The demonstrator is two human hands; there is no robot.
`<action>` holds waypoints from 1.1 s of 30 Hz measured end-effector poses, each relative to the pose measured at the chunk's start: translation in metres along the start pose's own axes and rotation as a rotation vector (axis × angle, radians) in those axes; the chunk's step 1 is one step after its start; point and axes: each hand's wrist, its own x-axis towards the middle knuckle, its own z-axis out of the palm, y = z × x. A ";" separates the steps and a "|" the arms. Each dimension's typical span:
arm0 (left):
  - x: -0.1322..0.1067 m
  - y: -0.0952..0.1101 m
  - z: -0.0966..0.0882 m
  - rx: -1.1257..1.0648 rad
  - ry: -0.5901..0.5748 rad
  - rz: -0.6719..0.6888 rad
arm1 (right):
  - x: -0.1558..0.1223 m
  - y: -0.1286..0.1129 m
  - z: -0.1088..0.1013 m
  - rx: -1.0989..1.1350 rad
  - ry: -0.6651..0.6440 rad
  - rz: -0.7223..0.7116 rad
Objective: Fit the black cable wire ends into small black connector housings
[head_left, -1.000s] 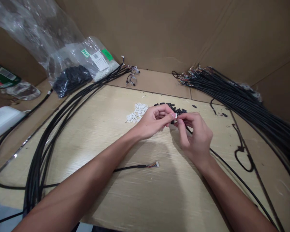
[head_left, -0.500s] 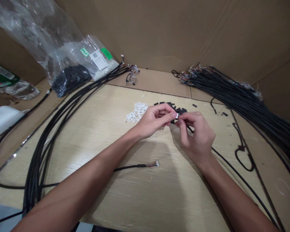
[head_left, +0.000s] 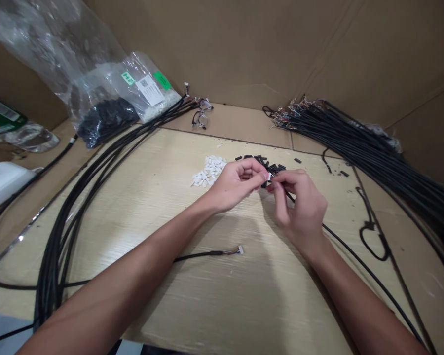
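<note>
My left hand [head_left: 240,182] pinches a small white connector [head_left: 269,176] between thumb and forefinger. Close against it, the fingertips of my right hand [head_left: 299,197] are pinched on the thin wires at the end of a black cable [head_left: 362,268], which runs under that hand and down to the lower right. My fingers partly hide the wire tips. Beside my left hand lies a pile of white connectors [head_left: 209,170]. Short black tube pieces [head_left: 277,168] are scattered just behind both hands. Nearer to me, a cable end with a white connector [head_left: 240,250] rests on the table.
Bundled black cables [head_left: 68,212] curve along the left side. A thick bundle of cables [head_left: 358,135] with bare wire ends lies at the right. Plastic bags [head_left: 107,111], a bottle [head_left: 31,135] and glasses [head_left: 200,118] stand or lie toward the back. A looped black tie [head_left: 372,227] is at right.
Both hands stay pinched together at the connector. The right hand has shifted very slightly left, and the connector has moved a little with the fingers.
</note>
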 end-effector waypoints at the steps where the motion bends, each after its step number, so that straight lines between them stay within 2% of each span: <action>1: 0.000 0.000 0.000 0.003 0.004 0.003 | 0.000 0.000 0.001 0.025 -0.003 0.020; 9: 0.001 -0.001 0.001 0.030 0.007 0.016 | -0.005 -0.001 0.004 0.257 -0.060 0.254; 16: 0.001 0.000 0.000 0.061 0.012 0.028 | -0.002 0.002 -0.003 0.326 -0.187 0.336; 19: 0.000 0.001 0.001 0.073 0.004 0.022 | -0.001 0.004 -0.005 0.282 -0.230 0.327; 25: -0.004 0.004 0.002 0.129 -0.056 0.034 | -0.004 0.010 -0.001 0.177 -0.218 0.269; 33: -0.004 0.004 0.003 0.102 -0.039 0.051 | -0.001 0.008 -0.001 -0.048 -0.170 0.096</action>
